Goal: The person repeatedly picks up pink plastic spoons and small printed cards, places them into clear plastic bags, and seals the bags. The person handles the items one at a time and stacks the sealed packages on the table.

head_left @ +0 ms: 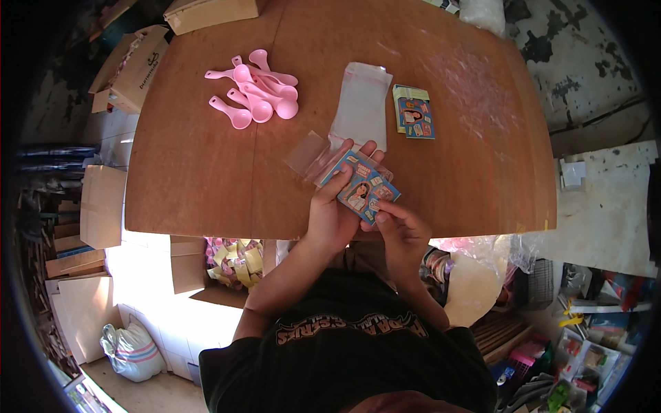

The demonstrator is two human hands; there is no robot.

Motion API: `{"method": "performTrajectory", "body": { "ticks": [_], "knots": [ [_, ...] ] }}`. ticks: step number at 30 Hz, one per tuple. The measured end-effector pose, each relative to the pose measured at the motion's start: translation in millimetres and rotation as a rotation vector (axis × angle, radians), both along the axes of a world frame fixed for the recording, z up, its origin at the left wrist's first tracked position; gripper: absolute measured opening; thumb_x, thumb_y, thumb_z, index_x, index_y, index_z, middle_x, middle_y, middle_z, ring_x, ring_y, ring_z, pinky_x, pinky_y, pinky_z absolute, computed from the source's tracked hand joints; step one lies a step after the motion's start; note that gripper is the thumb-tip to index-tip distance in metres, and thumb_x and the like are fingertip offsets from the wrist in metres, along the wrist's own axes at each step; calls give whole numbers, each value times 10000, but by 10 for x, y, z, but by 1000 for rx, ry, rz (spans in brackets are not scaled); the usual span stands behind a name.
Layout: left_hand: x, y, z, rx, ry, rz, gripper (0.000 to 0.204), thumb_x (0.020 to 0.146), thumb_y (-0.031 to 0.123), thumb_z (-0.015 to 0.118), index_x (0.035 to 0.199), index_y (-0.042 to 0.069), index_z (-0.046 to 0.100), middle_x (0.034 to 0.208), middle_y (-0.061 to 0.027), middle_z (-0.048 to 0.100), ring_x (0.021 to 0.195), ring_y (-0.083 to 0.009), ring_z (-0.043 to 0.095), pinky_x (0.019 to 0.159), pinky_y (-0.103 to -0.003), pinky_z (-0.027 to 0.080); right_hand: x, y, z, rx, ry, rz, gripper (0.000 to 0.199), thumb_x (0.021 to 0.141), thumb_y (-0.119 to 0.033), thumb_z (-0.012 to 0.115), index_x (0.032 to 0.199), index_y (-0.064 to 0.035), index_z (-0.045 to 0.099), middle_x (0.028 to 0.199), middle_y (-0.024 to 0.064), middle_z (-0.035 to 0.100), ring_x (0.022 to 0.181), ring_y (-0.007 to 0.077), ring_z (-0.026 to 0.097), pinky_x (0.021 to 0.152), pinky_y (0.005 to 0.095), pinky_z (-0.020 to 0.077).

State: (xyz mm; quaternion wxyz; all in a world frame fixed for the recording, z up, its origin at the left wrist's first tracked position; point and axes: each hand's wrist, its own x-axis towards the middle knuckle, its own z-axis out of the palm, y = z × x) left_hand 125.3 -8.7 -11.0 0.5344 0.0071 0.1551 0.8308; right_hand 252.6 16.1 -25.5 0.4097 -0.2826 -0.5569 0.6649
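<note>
My left hand point(330, 213) holds a small blue printed packet point(361, 187) together with a clear plastic sleeve point(313, 157) that sticks out to the upper left. My right hand point(403, 234) pinches the packet's lower right corner. Both hands are over the near edge of a brown wooden table point(200, 172). Beyond them a stack of clear plastic bags point(363, 104) lies flat, with a pile of the same blue and yellow packets point(414, 112) just to its right. Several pink plastic scoops point(256, 91) are heaped at the far left of the table.
Cardboard boxes point(131, 69) stand off the table's far left corner, another box point(210, 12) at the far edge. Below the table edge a box of yellow and pink packets point(235, 260), flat cardboard point(102, 205), a white sack point(132, 351). Cluttered shelves point(585, 330) at right.
</note>
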Motion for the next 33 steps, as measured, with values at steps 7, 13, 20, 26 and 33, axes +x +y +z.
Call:
{"method": "performTrajectory", "body": {
  "ticks": [7, 13, 20, 26, 33],
  "knots": [
    [-55, 10, -11, 34, -4, -8, 540, 886, 116, 556, 1376, 50, 338, 1305, -165, 498, 1164, -271, 500, 1033, -426, 390, 6, 28, -2, -258, 177, 78, 426, 920, -3, 575, 1261, -23, 321, 1005, 202, 655, 799, 209, 681, 727, 335, 593],
    [55, -44, -38, -29, 112, -74, 523, 884, 89, 532, 1369, 44, 343, 1261, -175, 538, 1160, -287, 540, 1000, -422, 436, -58, 19, -33, -151, 135, 7, 375, 912, 28, 567, 1230, -9, 373, 1031, 180, 651, 850, 198, 672, 728, 332, 589],
    [57, -94, -49, -33, 164, -87, 527, 891, 77, 506, 1386, 41, 328, 1225, -189, 576, 1133, -307, 578, 915, -395, 514, -104, 32, 22, -194, 241, 71, 348, 903, 48, 570, 1211, 5, 414, 1094, 174, 630, 992, 186, 637, 793, 291, 564],
    [106, -140, -17, -79, 237, -81, 537, 889, 74, 498, 1395, 37, 322, 1217, -195, 583, 1135, -310, 578, 927, -409, 504, -101, 28, -8, -9, 135, 28, 309, 887, 66, 585, 1168, 18, 465, 1087, 162, 629, 1007, 167, 625, 793, 269, 551],
    [110, -185, 18, -111, 282, -121, 541, 886, 124, 504, 1389, 20, 335, 1241, -203, 574, 1151, -301, 569, 977, -405, 461, -92, 12, 13, -40, 75, 18, 270, 872, 56, 618, 1116, 33, 505, 1051, 129, 639, 960, 138, 628, 771, 234, 530]
  ]
}}
